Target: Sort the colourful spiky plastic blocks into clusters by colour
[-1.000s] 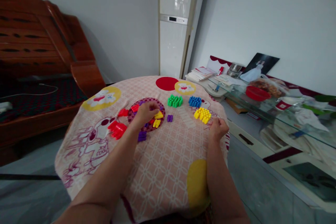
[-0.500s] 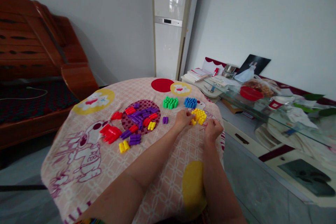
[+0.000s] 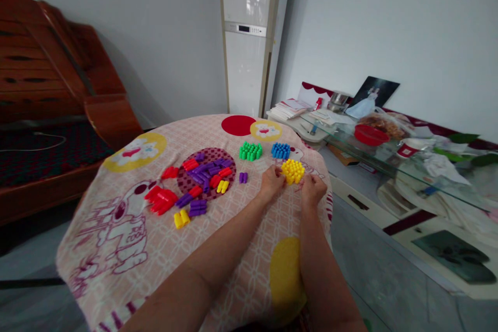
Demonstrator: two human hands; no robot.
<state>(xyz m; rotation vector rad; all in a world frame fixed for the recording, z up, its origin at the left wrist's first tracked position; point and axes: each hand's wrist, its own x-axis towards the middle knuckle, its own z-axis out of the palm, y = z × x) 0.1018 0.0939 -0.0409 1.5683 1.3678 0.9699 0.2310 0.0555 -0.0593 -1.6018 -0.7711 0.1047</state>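
A tight cluster of small yellow plastic pegs point(image 3: 293, 171) stands upright on the round, cloth-covered table point(image 3: 237, 249). My left hand point(image 3: 273, 180) presses its curled fingers against the cluster's left side. From the right, my right hand point(image 3: 314, 189) touches it with bent fingers, so the pegs sit between both hands. Just behind are a green peg group point(image 3: 250, 151) and a blue peg group point(image 3: 280, 150), both upright. To the left lie loose purple pegs point(image 3: 210, 170), red pegs point(image 3: 160, 200) and a few yellow pegs point(image 3: 181, 219). My fingertips are partly hidden.
Two purple pegs point(image 3: 243, 177) lie between the loose pile and my left hand. A glass-topped cabinet point(image 3: 373, 158) with a red bowl point(image 3: 371, 135) and papers point(image 3: 290, 109) runs along the right. A wooden bench point(image 3: 78, 78) stands at the left.
My left hand went from the loose pile at the left to the yellow cluster, carrying yellow pegs. The yellow cluster now looks more compact, and my right hand has closed in on it.
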